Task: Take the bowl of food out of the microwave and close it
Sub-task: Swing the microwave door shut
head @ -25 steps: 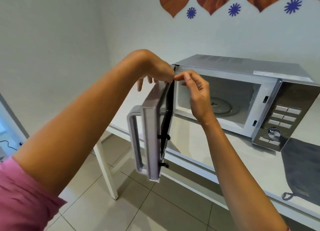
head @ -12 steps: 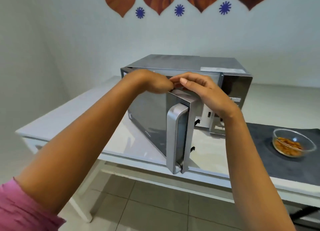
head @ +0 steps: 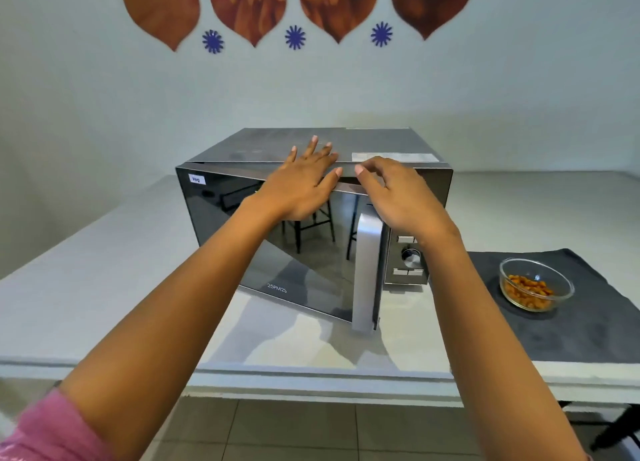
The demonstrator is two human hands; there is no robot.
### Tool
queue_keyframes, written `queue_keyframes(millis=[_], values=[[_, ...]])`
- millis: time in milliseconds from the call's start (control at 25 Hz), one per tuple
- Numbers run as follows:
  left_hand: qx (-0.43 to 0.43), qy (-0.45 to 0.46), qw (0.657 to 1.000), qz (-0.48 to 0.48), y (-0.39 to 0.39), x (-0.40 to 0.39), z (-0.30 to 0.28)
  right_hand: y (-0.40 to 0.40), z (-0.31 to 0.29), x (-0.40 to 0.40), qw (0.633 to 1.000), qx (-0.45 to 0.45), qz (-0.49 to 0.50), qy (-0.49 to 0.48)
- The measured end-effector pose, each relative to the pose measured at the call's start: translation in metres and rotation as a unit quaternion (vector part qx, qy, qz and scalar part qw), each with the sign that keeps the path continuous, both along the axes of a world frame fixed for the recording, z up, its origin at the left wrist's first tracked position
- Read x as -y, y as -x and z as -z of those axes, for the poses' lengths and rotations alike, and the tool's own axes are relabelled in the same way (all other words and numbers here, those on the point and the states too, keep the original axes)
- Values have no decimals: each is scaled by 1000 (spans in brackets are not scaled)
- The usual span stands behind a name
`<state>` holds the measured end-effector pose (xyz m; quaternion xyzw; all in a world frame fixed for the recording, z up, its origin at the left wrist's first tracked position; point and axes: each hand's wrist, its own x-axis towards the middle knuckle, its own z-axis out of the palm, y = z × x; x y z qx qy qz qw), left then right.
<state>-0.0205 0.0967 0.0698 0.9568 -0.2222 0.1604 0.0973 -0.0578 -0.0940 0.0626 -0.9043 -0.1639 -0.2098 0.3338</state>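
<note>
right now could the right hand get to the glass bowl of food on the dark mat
Probably yes. The right hand rests empty on the microwave door's top edge, and the glass bowl sits uncovered on the dark mat to its right, with nothing between them.

Microwave (head: 311,169) on white table (head: 104,287), dark mirrored door (head: 277,252) nearly shut, its silver handle (head: 366,270) edge standing just off the control panel (head: 408,256). Left hand (head: 301,187) flat, fingers spread over the door's top edge and onto the casing. Right hand (head: 398,194) curled at the door's top corner above the handle. Glass bowl (head: 536,284) of orange food sits on a dark mat (head: 588,322), right of the microwave, apart from it.
</note>
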Motion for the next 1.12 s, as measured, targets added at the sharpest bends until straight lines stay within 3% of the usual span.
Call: queue_keyframes(millis=[160, 280, 600, 1120], values=[[-5, 6, 999, -45, -18, 14, -1, -22, 4, -10, 987, 62, 143, 50], [12, 4, 997, -79, -31, 25, 1, -38, 10, -13, 978, 73, 187, 58], [192, 52, 972, -127, -48, 38, 26, -68, 20, -9, 966, 139, 213, 54], [251, 97, 956, -117, -65, 41, 37, -89, 32, -8, 943, 227, 243, -26]])
